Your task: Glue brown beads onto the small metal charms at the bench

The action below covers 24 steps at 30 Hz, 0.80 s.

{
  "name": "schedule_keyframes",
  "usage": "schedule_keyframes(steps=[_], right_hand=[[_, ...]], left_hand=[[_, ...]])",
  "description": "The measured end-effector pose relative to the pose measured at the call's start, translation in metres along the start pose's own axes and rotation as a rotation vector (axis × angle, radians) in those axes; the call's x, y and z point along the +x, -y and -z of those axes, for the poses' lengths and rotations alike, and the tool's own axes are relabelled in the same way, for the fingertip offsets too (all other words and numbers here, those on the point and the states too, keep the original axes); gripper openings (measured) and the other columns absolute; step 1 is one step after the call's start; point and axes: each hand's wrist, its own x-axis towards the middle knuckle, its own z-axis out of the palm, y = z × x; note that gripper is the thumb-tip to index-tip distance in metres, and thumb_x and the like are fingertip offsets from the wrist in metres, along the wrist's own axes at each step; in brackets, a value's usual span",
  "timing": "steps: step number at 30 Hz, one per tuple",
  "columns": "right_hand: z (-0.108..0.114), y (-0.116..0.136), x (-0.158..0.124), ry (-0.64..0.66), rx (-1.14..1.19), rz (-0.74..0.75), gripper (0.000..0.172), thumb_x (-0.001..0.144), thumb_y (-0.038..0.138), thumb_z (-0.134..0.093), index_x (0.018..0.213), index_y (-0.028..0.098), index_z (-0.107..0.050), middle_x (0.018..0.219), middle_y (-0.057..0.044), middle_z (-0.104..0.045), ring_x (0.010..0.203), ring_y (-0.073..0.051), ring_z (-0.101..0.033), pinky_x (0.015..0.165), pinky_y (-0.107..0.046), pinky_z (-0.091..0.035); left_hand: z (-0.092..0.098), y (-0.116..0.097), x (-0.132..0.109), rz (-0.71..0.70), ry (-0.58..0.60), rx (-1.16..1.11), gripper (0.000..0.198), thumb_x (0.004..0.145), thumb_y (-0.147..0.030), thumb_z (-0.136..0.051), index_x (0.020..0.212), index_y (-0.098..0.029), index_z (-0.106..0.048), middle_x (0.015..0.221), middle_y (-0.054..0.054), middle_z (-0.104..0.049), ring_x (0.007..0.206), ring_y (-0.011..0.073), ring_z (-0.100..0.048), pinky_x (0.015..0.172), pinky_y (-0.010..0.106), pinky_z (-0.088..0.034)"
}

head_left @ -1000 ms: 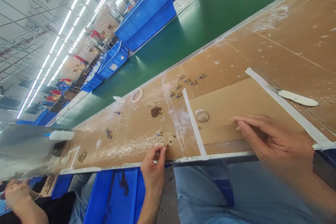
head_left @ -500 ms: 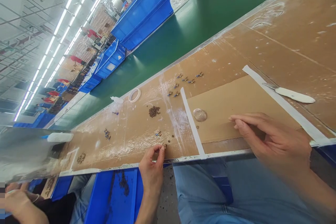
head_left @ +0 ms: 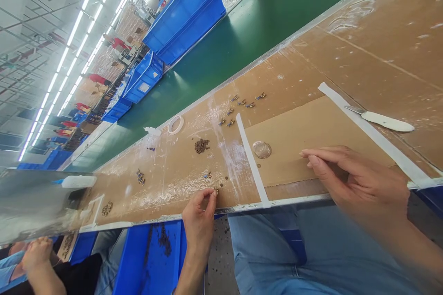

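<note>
My left hand [head_left: 200, 212] pinches a small dark metal piece [head_left: 216, 191] between thumb and forefinger near the table's front edge. Just beyond it lies a small blue and gold piece [head_left: 206, 175], with a few tiny brown rings or discs beside it. Over a cardboard sheet [head_left: 294, 124], my right hand [head_left: 356, 175] has thumb and forefinger pressed close together; anything between the tips is too small to make out. A clear round dish [head_left: 262, 150] lies on the sheet to the left of that hand.
A pile of small brown pieces [head_left: 201, 146] and several blue-gold pieces [head_left: 241, 102] lie farther back. A white-handled knife [head_left: 387, 121] is at right. Tape roll [head_left: 176, 125], white bottle [head_left: 152, 131], green belt [head_left: 270, 23] and blue crates [head_left: 187, 14] stand beyond. A co-worker's hands [head_left: 38, 251] are lower left.
The view has shifted slightly. My two hands keep nearly the same pose and place. At lower left, the co-worker's hands have moved up and to the right.
</note>
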Motion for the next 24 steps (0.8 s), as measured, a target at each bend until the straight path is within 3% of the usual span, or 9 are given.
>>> schedule_keyframes(steps=[18, 24], right_hand=[[-0.001, -0.001, 0.000, -0.008, 0.003, -0.002, 0.016, 0.088, 0.016, -0.060, 0.099, 0.026, -0.067, 0.089, 0.000, -0.074, 0.080, -0.014, -0.070, 0.074, -0.027, -0.055], [0.007, 0.000, -0.003, -0.097, 0.053, -0.015, 0.024, 0.088, 0.014, -0.057, 0.106, 0.028, -0.066, 0.088, 0.000, -0.073, 0.081, -0.016, -0.070, 0.076, -0.030, -0.056]], left_hand=[[0.007, -0.010, 0.021, -0.336, 0.202, 0.357, 0.018, 0.086, -0.019, -0.053, 0.076, -0.020, -0.067, 0.072, 0.004, -0.070, 0.070, 0.0201, -0.064, 0.067, 0.030, -0.048], [0.008, -0.005, 0.019, -0.264, 0.133, 0.194, 0.015, 0.084, -0.025, -0.057, 0.075, -0.022, -0.069, 0.074, 0.004, -0.073, 0.073, 0.0209, -0.067, 0.070, 0.032, -0.051]])
